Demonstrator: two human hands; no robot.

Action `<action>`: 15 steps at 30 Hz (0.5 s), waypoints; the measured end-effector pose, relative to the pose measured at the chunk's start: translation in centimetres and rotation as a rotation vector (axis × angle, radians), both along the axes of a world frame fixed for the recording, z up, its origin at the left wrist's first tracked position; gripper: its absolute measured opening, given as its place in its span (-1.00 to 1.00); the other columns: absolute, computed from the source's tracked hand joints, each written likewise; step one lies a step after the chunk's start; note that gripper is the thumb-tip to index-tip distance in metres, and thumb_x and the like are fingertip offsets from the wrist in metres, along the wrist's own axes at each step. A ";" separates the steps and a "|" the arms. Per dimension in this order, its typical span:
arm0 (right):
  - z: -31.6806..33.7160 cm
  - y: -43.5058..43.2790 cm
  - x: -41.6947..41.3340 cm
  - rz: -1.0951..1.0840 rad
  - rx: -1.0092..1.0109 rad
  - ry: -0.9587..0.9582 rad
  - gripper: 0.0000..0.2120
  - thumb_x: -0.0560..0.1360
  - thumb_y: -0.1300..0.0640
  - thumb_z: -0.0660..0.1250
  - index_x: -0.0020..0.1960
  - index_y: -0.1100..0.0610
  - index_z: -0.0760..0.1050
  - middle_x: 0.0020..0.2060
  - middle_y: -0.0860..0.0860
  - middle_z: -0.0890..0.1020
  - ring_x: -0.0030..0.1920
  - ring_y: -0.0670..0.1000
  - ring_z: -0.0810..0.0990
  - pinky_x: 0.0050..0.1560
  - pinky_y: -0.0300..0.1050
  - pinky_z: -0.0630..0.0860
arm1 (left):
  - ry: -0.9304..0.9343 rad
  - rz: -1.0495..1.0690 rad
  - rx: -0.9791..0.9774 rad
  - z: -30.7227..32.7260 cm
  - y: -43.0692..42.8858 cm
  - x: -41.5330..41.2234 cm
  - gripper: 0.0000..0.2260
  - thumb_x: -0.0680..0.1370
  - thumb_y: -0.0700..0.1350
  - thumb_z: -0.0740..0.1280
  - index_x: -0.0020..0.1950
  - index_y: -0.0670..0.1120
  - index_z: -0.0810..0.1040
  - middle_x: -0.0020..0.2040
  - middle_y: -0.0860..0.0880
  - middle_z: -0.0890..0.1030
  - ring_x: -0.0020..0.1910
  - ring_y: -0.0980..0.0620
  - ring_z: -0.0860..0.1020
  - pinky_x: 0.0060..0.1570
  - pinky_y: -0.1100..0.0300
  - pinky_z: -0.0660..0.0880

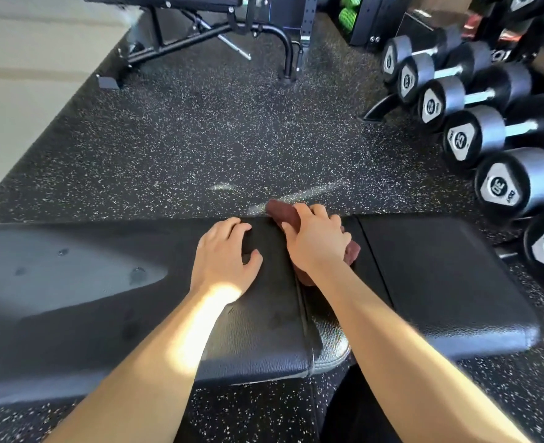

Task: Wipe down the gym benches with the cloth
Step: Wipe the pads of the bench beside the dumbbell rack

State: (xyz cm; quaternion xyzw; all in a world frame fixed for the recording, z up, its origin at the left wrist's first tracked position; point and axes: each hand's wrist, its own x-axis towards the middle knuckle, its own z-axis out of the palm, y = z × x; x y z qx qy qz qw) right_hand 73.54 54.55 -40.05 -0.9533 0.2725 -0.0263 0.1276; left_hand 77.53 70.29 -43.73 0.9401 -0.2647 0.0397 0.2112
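Note:
A black padded gym bench [440, 276] runs across the view in front of me, made of two pads with a gap between them. A dark red cloth [281, 212] lies in that gap near the far edge. My right hand [317, 238] presses down on the cloth and grips it; most of the cloth is hidden under the hand. My left hand [224, 255] rests flat on the long left pad [88, 298], fingers spread, just beside the gap. A few wet drops sit on the left pad's glossy part.
A rack of black dumbbells [475, 135] lines the right side. A second black bench [181, 24] stands at the back left on the speckled rubber floor [216, 132]. A pale wall [18, 75] runs along the left.

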 end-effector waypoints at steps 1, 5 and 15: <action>-0.3 0.0 -0.8 0.023 -0.012 -0.018 -0.60 0.55 -0.16 0.13 0.36 -0.12 0.25 0.28 0.00 0.36 0.20 0.20 0.33 0.09 0.19 0.31 | 0.007 0.003 0.015 0.0 0.0 0.0 -0.58 0.50 0.07 0.21 0.34 0.00 0.37 0.39 0.01 0.35 0.40 0.00 0.25 0.37 0.08 0.16; -1.7 0.3 -3.4 0.077 -0.063 -0.092 -0.57 0.52 -0.21 0.15 0.36 -0.16 0.28 0.34 -0.05 0.34 0.19 0.18 0.35 0.08 0.17 0.34 | 0.020 0.011 0.034 -0.2 -0.1 0.1 -0.57 0.50 0.08 0.18 0.35 0.02 0.35 0.40 0.03 0.33 0.41 0.02 0.22 0.38 0.08 0.14; -1.9 -1.1 1.5 0.061 -0.055 -0.093 -0.60 0.51 -0.21 0.16 0.31 -0.13 0.32 0.23 -0.04 0.43 0.16 0.18 0.39 -0.01 0.15 0.31 | -0.001 0.031 0.028 -0.2 -0.2 0.1 -0.56 0.45 0.11 0.14 0.32 0.04 0.38 0.37 0.07 0.35 0.38 0.05 0.23 0.35 0.08 0.14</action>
